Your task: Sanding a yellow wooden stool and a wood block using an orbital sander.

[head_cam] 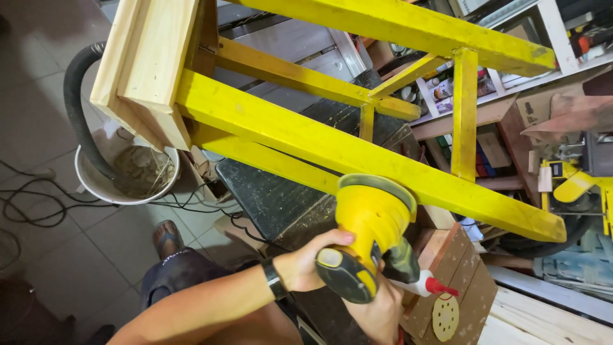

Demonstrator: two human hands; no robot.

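Grey floor tiles [38, 96] fill the left of the frame and cluttered workshop shelves [511, 76] the upper right. At lower centre, a yellow orbital sander [370, 220] is held in both hands. The left hand [313, 259], a dark band at its wrist, is wrapped shut around the sander's black-and-yellow rear handle. The right hand [377, 313] comes up from below beside the sander body; its fingers are mostly hidden, so how it grips cannot be told.

The sander's round pad is pressed against the lower edge of a yellow-painted wooden frame [319, 137], which runs as long beams from upper left to right across the frame, with an unpainted pale end block at upper left. Beneath the frame lies a dark, dusty bench top [274, 191].

Just right of the hands, a white glue bottle with a red tip [431, 285] and a yellow perforated sanding disc [445, 317] lie on a brown box [466, 268]. At left, a white bucket [121, 176] on the floor holds sawdust-coloured debris, with a black ribbed hose [76, 108] curving down into it and black cables [38, 204] trailing beside it.
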